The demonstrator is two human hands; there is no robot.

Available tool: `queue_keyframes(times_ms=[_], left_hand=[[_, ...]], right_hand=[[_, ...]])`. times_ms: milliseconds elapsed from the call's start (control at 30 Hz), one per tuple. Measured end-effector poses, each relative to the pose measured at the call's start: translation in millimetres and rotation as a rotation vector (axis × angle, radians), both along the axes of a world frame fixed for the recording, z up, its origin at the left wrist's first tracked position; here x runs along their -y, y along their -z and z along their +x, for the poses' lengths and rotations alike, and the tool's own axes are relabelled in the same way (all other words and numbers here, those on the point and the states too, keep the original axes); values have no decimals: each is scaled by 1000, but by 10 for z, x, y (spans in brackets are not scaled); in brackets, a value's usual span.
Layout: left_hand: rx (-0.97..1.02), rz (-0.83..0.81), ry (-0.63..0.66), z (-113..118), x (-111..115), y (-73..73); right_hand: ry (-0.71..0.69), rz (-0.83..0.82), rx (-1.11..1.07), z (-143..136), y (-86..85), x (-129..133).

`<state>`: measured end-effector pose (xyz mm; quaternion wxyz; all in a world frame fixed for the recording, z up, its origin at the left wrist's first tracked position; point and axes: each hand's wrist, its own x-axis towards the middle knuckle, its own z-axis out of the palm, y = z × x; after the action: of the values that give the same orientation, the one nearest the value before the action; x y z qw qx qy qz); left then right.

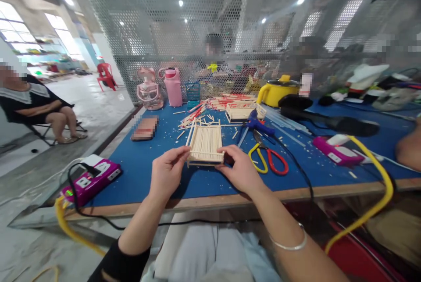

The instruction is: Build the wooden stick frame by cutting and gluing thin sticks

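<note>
A small frame of pale wooden sticks (206, 139), with a slatted flat base and raised rails, is held between my two hands over the blue table top. My left hand (167, 170) pinches its near left corner between thumb and fingers. At the near right corner, my right hand (239, 169) grips it the same way. Just right of the frame are scissors (268, 157) with one yellow and one red handle, and a blue glue gun (256, 124). Loose sticks (197, 113) lie behind the frame.
A second stick frame (243, 112), yellow pot (279, 91), pink bottle (173, 87) and clear bottle (150, 91) stand at the back. Purple power strips (94, 179) lie left and right, with cables. A mesh screen (164, 23) rises behind. People sit left and right.
</note>
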<state>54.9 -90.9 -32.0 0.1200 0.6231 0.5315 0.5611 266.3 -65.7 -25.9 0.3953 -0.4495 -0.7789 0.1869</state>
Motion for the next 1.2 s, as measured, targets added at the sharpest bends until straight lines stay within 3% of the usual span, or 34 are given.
queue_keyframes(times_ms=[267,400,500,733,1200], left_hand=[[-97,-144,69,6,33,-199],[-68,-160,112,-2,19,-212],[-27,-151,103,-7,22,-158],[24,-93,62,4,29,-73],[103,-110,59,24,24,-44]], right_hand=[[-129,-56,164,169,-230,-162],[-173,-133,2,258,-342,-225],[-143,-110,-147,212,-310,-215],[-95,104,-166,63,-201,-119],[-27,256,-258,41,-205,-66]])
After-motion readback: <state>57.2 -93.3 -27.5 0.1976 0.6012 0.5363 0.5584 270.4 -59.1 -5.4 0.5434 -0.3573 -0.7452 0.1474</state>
